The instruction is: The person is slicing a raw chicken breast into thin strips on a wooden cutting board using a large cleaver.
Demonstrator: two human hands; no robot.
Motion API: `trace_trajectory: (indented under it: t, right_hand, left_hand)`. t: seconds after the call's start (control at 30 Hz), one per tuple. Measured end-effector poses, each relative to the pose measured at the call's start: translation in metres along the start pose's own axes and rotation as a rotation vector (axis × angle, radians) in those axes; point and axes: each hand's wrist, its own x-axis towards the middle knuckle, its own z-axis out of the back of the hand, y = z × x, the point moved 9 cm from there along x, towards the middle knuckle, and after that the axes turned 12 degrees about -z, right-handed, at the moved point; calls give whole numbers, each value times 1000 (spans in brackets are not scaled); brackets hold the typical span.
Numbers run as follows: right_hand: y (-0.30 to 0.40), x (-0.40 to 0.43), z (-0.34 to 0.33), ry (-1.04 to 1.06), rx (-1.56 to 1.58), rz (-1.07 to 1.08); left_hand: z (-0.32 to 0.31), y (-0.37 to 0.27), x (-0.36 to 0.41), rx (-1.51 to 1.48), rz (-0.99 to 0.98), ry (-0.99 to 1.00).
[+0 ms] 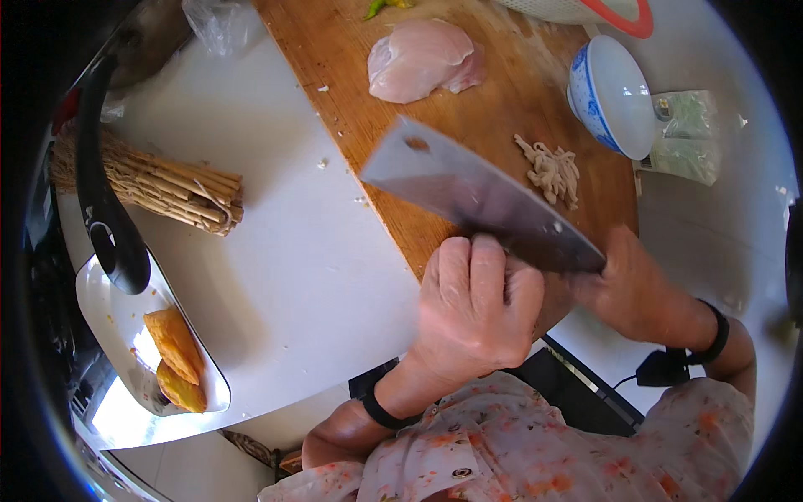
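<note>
My right hand (627, 285) is closed around the handle end of a metal cleaver (477, 194), whose wide blade slants over a wooden cutting board (351, 75). Right beside the blade's lower side is my left hand (480, 301), fingers curled and knuckles close to the metal. Whatever lies under those fingers is hidden. A small heap of pale thin strips (553, 170) rests on the board beyond the blade. Farther up the board sits a piece of raw chicken breast (423, 59), with part of a green chili pepper (386, 6) at the top edge.
A blue-and-white bowl (615, 97) stands tilted in view at the board's right, near a plastic packet (684, 135). Leftward are a bamboo brush (175, 188), a black pan handle (100, 176) and a white plate (113, 314) holding fried yellow pieces (175, 351). A red-rimmed strainer (564, 9) is at the top.
</note>
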Motion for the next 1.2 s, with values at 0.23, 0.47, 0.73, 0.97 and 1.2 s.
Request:
trace_trajectory:
  t: [0.23,0.47,0.73,0.97,1.2]
  right_hand:
    - [59,1,21,-121,-23,336]
    - [41,11,17,-65,-108,78]
    - [53,25,21,-94,116,200]
    - [36,26,19,-140,325,205]
    - [30,22,14,-45,296,185]
  left_hand:
    - [-2,-5,-1,-18,-22,-3]
    - [-1,-6,-2,42,-14,-71]
    - [-1,-5,-5,14,-31,-54]
    - [11,12,-7,-69,285,1]
    - [7,-4,-1,119,59,54]
